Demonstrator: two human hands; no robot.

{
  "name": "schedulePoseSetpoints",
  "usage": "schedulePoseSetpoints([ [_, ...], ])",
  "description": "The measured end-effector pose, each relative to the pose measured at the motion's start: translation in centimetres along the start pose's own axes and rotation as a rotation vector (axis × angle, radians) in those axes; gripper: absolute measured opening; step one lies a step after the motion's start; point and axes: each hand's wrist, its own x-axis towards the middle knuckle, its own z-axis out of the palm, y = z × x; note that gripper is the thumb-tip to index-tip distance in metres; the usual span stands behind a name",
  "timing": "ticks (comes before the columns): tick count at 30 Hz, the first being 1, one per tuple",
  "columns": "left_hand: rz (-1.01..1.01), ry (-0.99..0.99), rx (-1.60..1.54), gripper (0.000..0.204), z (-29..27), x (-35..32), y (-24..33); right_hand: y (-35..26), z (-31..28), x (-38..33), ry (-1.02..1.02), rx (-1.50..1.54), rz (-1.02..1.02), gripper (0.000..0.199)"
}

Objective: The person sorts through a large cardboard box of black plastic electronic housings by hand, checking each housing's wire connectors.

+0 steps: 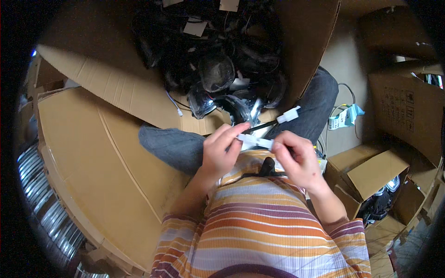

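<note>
Above my lap, my left hand (221,150) pinches one end of a white plastic connector (256,140) between thumb and fingers. My right hand (296,160) is closed on the connector's other end, its fingers curled and partly hidden. Just beyond, a second white connector (288,115) sticks out on a black cable (262,126) that runs toward my left fingers. Past my hands, a glossy black-and-clear curved lamp-like part (236,109) lies at the near edge of a large open cardboard box.
The large cardboard box (125,90) holds many dark lamp-like parts (218,72). A flat cardboard panel (92,153) lies at left, beside stacked shiny metallic items (44,194). At right, a smaller open box (378,173) holds dark parts. Cables and a light-blue packet (345,118) lie on the floor.
</note>
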Motion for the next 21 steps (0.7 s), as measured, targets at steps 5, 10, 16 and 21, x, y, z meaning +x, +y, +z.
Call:
schedulePoseSetpoints([
  [5, -0.214, -0.147, -0.502, 0.015, -1.5, 0.1, -0.5, -0.7, -3.4, -1.2, -0.114, 0.086, 0.078, 0.01],
  [10, -0.067, -0.279, -0.577, 0.015, -2.2, 0.0, -1.6, -1.3, -3.9, -1.2, -0.248, 0.119, -0.042, 0.01],
  [16, 0.067, -0.253, -0.567, 0.017, -1.8, -0.1, -2.2, -1.7, -3.8, -1.3, -0.292, 0.271, 0.045, 0.011],
  [21, 0.086, -0.188, -0.432, 0.019, -1.7, -0.6, -2.1, -1.7, -3.1, -1.4, -0.27, 0.346, 0.075, 0.011],
])
